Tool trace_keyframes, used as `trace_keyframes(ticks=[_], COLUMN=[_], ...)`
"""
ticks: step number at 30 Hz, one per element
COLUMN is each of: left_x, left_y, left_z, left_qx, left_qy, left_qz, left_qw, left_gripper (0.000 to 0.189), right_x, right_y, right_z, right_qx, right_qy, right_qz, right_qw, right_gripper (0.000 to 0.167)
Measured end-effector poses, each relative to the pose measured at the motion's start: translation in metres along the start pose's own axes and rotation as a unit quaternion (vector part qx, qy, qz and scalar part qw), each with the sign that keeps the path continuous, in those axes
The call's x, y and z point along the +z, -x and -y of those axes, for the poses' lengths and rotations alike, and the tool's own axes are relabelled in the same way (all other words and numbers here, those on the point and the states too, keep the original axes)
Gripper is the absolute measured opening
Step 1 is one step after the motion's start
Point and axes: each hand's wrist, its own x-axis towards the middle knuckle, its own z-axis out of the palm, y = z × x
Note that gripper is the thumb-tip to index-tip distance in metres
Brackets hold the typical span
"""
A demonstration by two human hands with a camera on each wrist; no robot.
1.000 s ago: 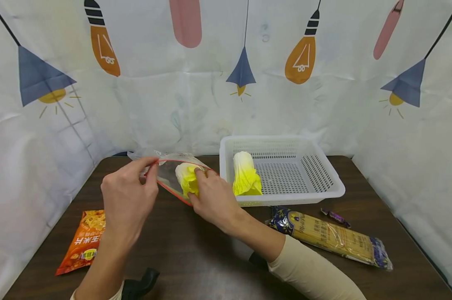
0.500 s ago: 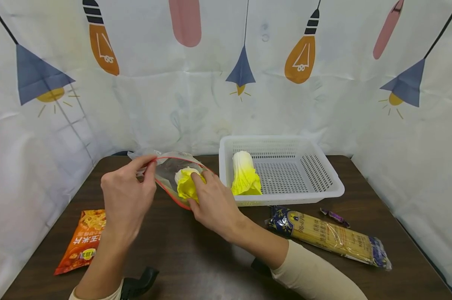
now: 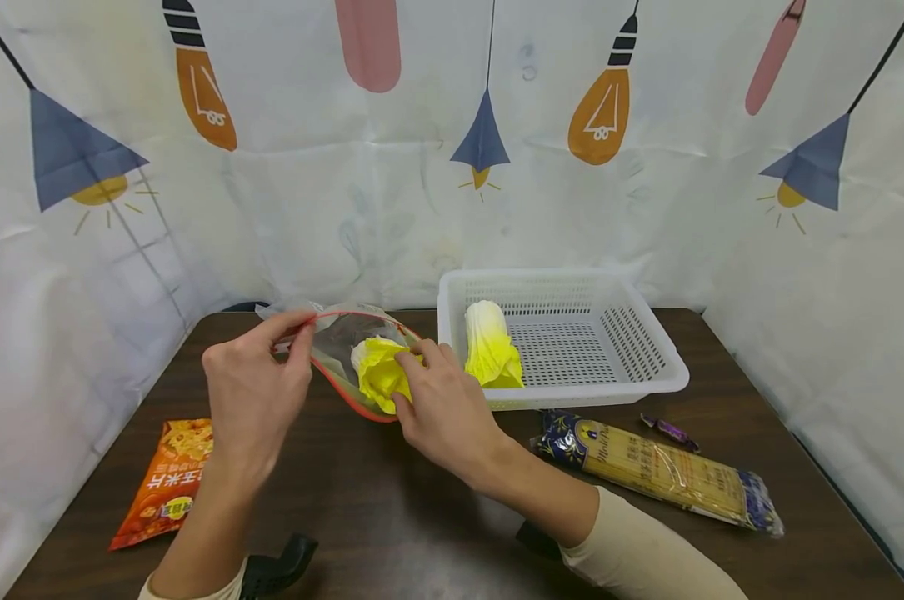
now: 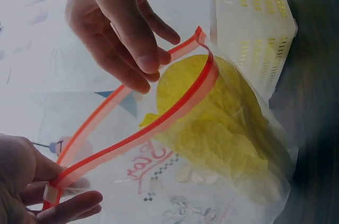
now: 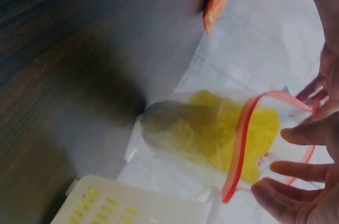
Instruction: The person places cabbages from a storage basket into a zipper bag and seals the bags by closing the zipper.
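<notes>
My left hand [image 3: 260, 383] pinches one corner of a clear zip bag [image 4: 185, 102] with a red-edged mouth, near its white slider. The mouth gapes wide. Inside the bag lies a yellow-and-white napa cabbage [image 3: 382, 371], its leafy end toward the opening and its pale end toward the bottom. At the far side of the mouth is my right hand [image 3: 452, 408]; in the right wrist view its fingers [image 5: 304, 171] are loosely extended by the rim, apart from the cabbage. A second napa cabbage [image 3: 491, 346] lies in the white basket [image 3: 657, 354].
An orange snack bag [image 3: 168, 483] lies on the left of the dark table [image 3: 392, 533]. To the right are a long pack of noodles [image 3: 657, 471] and a small purple wrapped candy [image 3: 671, 433]. A patterned curtain [image 3: 392, 208] surrounds the table.
The right hand has drawn back to the right from the cabbage inside the bag. The bag's mouth has widened, showing more yellow leaf. My left hand keeps its grip at the corner.
</notes>
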Motion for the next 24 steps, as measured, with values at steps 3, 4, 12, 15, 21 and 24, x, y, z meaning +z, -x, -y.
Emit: trace_keyframes(ticks=[3,4,12,15,21,24], left_x=[0.001,0.001,-0.001,-0.001,-0.001,-0.002], left_y=[-0.001,-0.001,-0.001,-0.001,-0.001,0.0], left_z=[-0.001,-0.001,-0.003,-0.003,-0.004,-0.004], left_qx=[-0.014,-0.018,-0.043,-0.047,-0.051,-0.054], left_qy=[0.004,0.004,0.007,0.008,0.008,0.009], left_qz=[0.005,0.008,0.023,0.025,0.024,0.027], left_qw=[0.9999,0.9998,0.9988,0.9986,0.9984,0.9982], left_gripper=[0.016,0.016,0.017,0.017,0.017,0.017], right_x=[-0.005,-0.006,-0.019,-0.026,-0.036,-0.04], right_y=[0.002,0.003,0.007,0.005,-0.002,-0.005], right_z=[-0.006,-0.007,-0.026,-0.036,-0.063,-0.077], right_qx=[-0.006,-0.007,0.026,0.052,0.123,0.143], right_qy=[-0.031,-0.043,-0.097,-0.084,-0.072,-0.063], right_qz=[-0.019,-0.026,-0.053,-0.061,-0.019,0.0], right_qw=[0.9993,0.9987,0.9935,0.9932,0.9896,0.9877], right_gripper=[0.04,0.038,0.023,0.02,0.028,0.033])
